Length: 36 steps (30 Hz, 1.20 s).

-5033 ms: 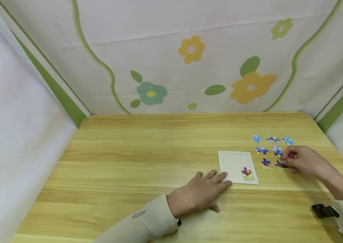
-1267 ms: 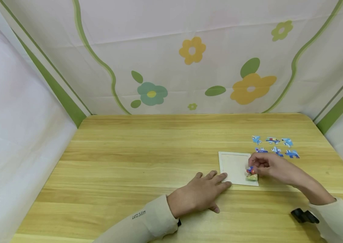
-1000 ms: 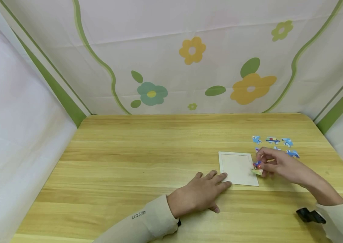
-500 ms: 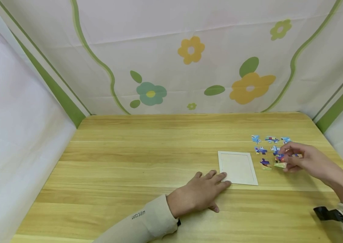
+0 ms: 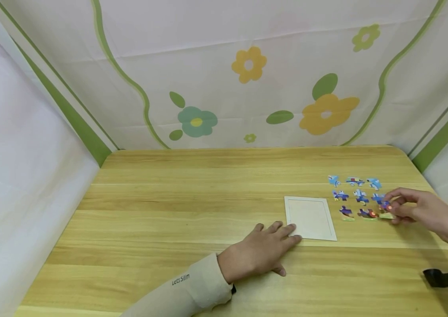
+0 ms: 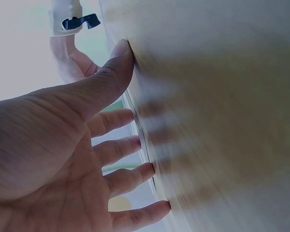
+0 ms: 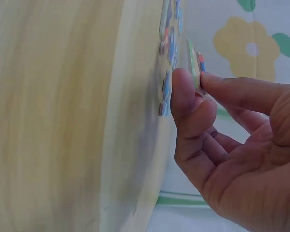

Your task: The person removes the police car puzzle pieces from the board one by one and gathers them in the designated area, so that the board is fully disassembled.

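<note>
Between thumb and fingers my right hand (image 5: 422, 210) pinches a jigsaw piece (image 5: 386, 215) with a pale green bottom edge. In the right wrist view that piece (image 7: 192, 60) is seen nearly edge-on at the fingertips, above the tabletop. Loose jigsaw pieces (image 5: 360, 197) lie in rows just left of this hand, blue ones at the back, purple and red ones in front. My left hand (image 5: 261, 251) rests with spread fingers, its fingertips at the lower left corner of a white puzzle frame (image 5: 311, 218) with a bare inside. In the left wrist view its fingers (image 6: 123, 147) are nearly straight.
The wooden table (image 5: 168, 207) stretches far to the left of the hands. A white curtain (image 5: 224, 88) with printed flowers hangs behind its back edge and at both sides. Dark straps (image 5: 443, 278) show at the cuffs.
A piece lay in the frame's lower right corner earlier. My right hand has lifted it out and carried it right, to the end of the front row. The left hand has stayed put.
</note>
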Tool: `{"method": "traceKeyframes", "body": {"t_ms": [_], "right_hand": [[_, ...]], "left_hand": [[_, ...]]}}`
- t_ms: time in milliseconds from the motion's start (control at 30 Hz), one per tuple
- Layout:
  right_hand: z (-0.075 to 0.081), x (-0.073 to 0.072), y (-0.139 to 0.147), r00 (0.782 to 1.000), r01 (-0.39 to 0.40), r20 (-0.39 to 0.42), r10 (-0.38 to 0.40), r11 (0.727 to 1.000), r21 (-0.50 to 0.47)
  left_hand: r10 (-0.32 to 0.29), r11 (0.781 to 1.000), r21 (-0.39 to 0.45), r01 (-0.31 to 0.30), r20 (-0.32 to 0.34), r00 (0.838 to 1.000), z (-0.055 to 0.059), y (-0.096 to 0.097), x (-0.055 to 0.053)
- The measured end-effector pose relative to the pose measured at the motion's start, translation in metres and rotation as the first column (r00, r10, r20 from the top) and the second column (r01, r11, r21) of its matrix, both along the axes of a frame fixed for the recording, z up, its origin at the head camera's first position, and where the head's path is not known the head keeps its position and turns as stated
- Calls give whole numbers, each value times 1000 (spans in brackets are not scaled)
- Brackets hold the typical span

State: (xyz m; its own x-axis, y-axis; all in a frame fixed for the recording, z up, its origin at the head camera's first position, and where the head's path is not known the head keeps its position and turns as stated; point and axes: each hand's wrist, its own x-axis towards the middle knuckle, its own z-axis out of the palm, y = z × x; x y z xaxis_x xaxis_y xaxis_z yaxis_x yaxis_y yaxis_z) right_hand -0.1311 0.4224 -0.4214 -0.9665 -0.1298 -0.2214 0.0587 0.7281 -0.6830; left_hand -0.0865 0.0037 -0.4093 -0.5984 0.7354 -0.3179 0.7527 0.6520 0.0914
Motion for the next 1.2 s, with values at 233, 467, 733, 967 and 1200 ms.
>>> {"method": "traceKeyframes", "body": {"t_ms": [233, 467, 733, 967, 1200], "right_hand": [[-3, -1, 9, 999, -5, 53, 2, 999, 50], [-9, -4, 12, 997, -31, 72, 25, 996, 85], [-8, -7, 11, 995, -3, 103, -6, 996, 86], [-10, -8, 11, 995, 10, 101, -20, 996, 90], [-11, -9, 11, 996, 11, 89, -21, 993, 114]], "left_hand": [[2, 1000, 0, -2, 1, 1000, 1, 1, 0], [1, 1000, 0, -1, -1, 1000, 1, 1, 0], [2, 1000, 1, -2, 1, 1000, 0, 1, 0], [3, 1000, 4, -3, 7, 1000, 1, 0, 0], [3, 1000, 4, -3, 9, 1000, 1, 1, 0]]}}
